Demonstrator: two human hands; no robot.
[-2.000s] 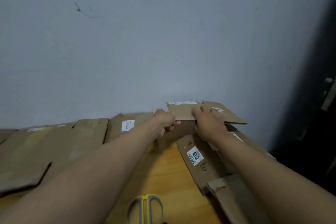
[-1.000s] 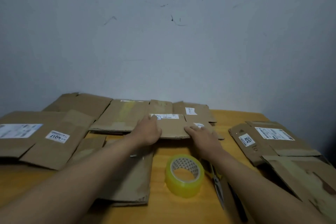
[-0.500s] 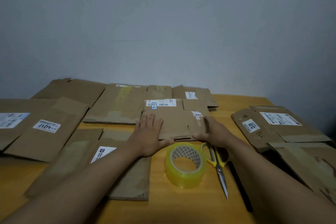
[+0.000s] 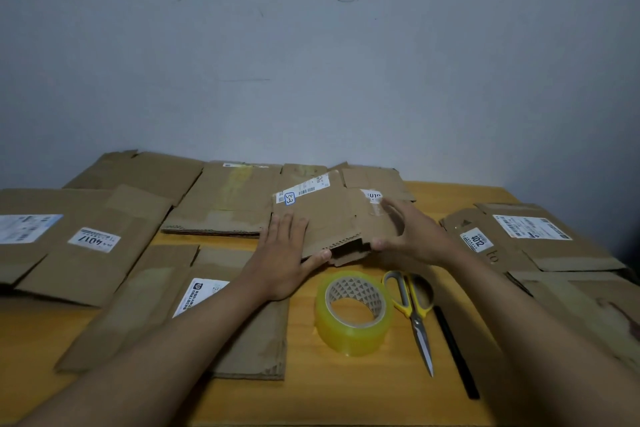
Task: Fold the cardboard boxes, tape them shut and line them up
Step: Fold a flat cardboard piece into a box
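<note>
Flattened box (image 4: 329, 222) at table (image 4: 311, 395) centre, long axis left-right, between my hands. Left hand (image 4: 285, 253) flat on its left part, thumb under near edge; right hand (image 4: 403, 236) pinches near-right corner. Tape roll (image 4: 353, 312) just nearer me.

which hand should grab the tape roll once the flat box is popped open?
Right, probably. The right hand pinches the flattened box at its near edge, directly behind the tape roll. The left hand lies flat on the box, steadying it.
</note>
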